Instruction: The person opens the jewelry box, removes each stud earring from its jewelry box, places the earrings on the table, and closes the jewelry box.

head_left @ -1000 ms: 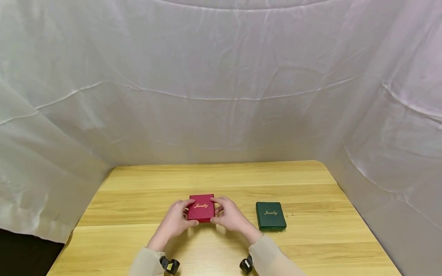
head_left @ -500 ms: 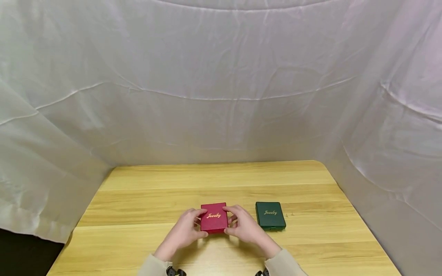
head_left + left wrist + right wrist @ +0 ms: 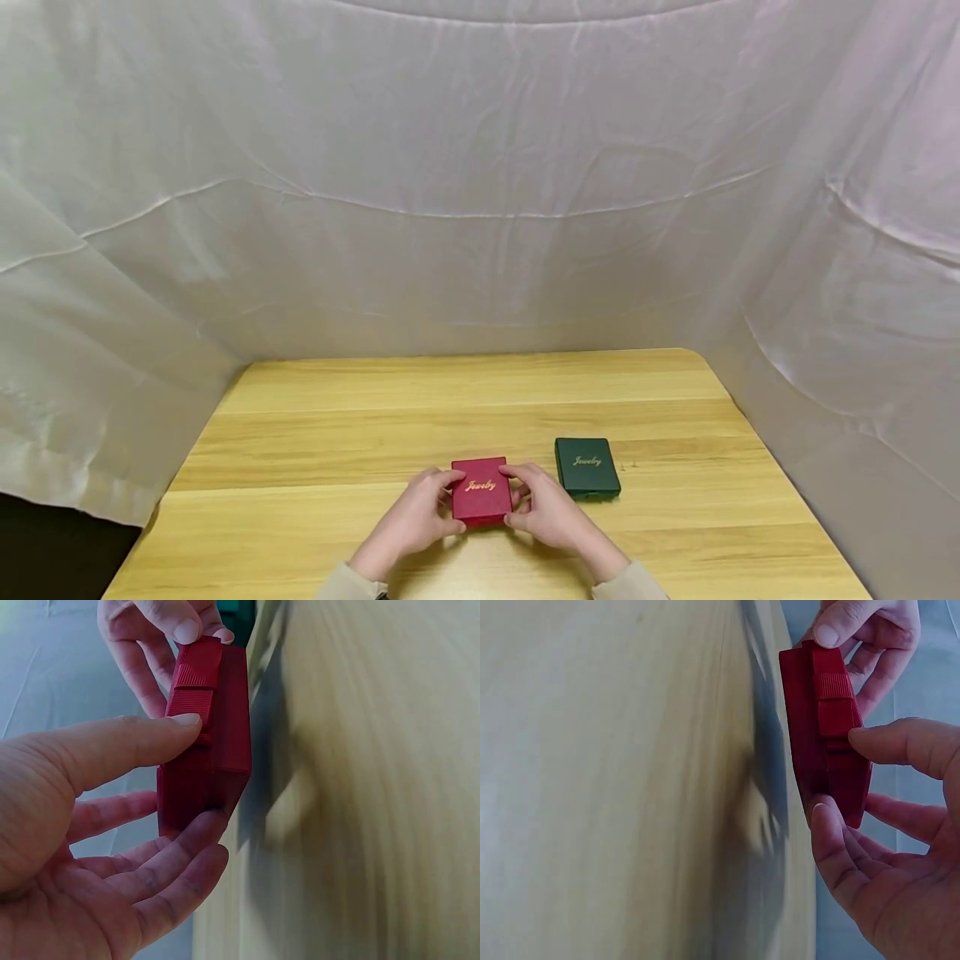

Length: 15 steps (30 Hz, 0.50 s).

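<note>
A flat red jewelry box [image 3: 481,492] with gold "Jewelry" lettering is held between both hands near the front of the table. My left hand [image 3: 422,512] grips its left side, thumb at the front and fingers at the side and top edge. On the opposite side my right hand [image 3: 552,510] grips it in the same way. In the left wrist view the front of the red box [image 3: 206,742] shows a ribbed bow, with the left thumb on it. The right wrist view shows the right thumb against the bow side of the box [image 3: 829,735], its shadow lying on the table.
A dark green jewelry box [image 3: 587,467] with the same gold lettering lies just right of the right hand. The wooden table [image 3: 337,400] is enclosed by pale cloth curtains [image 3: 480,267] at the back and sides.
Both hands have brought the red box toward the front edge and to the right, closer to the green box. The green box has stayed in place.
</note>
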### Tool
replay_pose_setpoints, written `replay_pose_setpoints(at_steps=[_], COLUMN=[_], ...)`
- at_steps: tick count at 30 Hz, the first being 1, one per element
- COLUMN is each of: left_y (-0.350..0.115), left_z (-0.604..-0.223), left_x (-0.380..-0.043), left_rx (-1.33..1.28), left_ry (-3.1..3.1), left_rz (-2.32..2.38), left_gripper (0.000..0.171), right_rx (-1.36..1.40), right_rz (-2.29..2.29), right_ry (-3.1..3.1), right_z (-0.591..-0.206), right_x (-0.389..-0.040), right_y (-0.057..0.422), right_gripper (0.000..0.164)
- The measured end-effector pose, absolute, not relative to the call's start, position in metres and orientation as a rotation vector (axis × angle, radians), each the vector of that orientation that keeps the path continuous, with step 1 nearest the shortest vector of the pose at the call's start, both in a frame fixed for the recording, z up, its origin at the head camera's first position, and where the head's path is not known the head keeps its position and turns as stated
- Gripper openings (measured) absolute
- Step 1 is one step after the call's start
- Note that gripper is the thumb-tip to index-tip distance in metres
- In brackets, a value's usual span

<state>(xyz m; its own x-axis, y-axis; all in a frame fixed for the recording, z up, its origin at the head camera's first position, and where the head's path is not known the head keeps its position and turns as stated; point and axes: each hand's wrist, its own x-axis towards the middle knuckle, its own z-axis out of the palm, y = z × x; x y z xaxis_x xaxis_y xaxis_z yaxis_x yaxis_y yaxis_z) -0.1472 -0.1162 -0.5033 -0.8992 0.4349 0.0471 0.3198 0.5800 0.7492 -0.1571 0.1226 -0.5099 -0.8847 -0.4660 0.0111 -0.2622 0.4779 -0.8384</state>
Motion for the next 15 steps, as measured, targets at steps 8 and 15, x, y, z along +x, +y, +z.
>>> replay_pose_setpoints(at_steps=[8,15], left_y=[-0.1122,-0.1115], left_z=[-0.5078,-0.5118], left_x=[-0.1455,-0.1448], left_rx=[0.659,0.654], left_ry=[2.680,2.704], left_rz=[1.206,1.164], left_gripper=[0.067,0.068], right_rx=[-0.633,-0.651], right_rz=[-1.357,-1.358], right_ry=[2.523,2.552], right_z=[-0.5151,-0.5202], right_x=[-0.1553,-0.1546], right_y=[0.1257,0.1262], right_gripper=[0.066,0.067])
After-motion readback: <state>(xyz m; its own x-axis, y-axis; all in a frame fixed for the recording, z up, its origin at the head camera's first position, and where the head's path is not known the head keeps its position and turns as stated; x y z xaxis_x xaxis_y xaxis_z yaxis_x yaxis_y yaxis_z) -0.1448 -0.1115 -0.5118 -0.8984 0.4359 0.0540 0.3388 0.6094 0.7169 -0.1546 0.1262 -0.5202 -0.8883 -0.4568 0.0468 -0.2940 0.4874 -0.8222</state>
